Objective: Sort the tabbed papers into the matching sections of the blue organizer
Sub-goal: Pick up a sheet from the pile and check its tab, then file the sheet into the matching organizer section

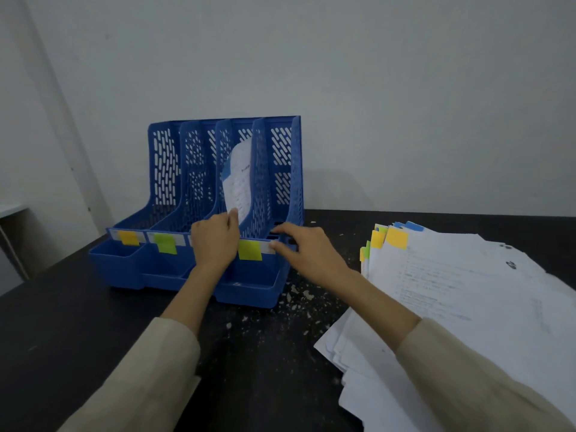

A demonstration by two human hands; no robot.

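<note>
The blue organizer [199, 188] stands on the dark table [62, 322] at 11 o'clock. The left hand [215, 241] pinches the lower edge of a printed sheet [238, 179] standing in the third section from the left; the hand hides that section's label. The right hand [307, 254] rests its fingertips on the organizer's front rail beside a yellow-green tab [250, 250] — fingers extended, grasping nothing. The stack of tabbed papers [452, 291] lies at 3 o'clock — cut off by the frame edge, print illegible.
</note>
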